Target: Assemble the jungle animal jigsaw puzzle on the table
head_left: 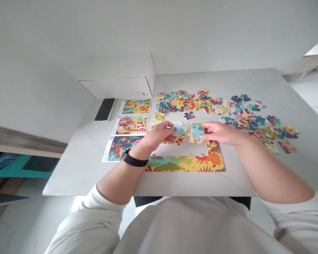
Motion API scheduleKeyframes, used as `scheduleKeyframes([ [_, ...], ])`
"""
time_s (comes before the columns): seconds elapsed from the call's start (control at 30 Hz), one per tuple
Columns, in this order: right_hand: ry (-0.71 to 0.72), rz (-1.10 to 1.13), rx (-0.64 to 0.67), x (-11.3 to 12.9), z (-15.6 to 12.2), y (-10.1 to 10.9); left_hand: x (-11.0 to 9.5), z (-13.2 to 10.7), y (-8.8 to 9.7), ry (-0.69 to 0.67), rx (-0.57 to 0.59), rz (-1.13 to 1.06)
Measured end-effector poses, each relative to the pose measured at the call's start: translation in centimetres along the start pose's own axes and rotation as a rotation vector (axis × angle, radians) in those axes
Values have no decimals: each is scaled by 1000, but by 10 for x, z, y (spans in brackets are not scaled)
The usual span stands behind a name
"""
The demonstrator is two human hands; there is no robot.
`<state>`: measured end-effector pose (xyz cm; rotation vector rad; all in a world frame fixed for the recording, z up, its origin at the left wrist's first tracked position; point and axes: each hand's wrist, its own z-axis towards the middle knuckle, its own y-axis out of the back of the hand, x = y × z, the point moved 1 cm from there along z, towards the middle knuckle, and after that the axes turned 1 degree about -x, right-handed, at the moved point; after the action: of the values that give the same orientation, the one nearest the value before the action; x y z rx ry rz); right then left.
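My left hand [159, 132] is closed in a pinch on a cluster of joined puzzle pieces [178, 133], blue on top and orange below. My right hand [218, 133] pinches a light blue and yellow puzzle piece [196, 134] just to the right of that cluster. Both are held low over the white table [76, 165]. Below them lies the partly assembled puzzle [185, 163], a bottom strip with a crocodile and a lion. A black band sits on my left wrist.
Several loose puzzle pieces lie in a heap [182, 100] behind my hands and spread out to the right [257, 121]. A reference sheet with three pictures [128, 128] lies on the left. Behind it are a black phone [105, 109] and a white box [119, 79].
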<state>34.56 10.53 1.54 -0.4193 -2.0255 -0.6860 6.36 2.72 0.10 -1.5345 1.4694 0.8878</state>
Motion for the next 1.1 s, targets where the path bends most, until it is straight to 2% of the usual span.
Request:
scheduleKeyframes([
  [0.33,10,24,-22,-7,3,2,1,0,0,4,0,-5],
  [0.6,40,103,-74,-10,5,3,3,1,0,-26,60,-79],
  [0.73,24,222,-146,-10,7,1,4,1,1,-21,102,-118],
  [0.9,-28,419,-261,-1,8,-9,8,1,-1,-48,92,-158],
  [1.1,-6,577,-238,2,6,-23,11,-2,-9,-38,158,-217],
])
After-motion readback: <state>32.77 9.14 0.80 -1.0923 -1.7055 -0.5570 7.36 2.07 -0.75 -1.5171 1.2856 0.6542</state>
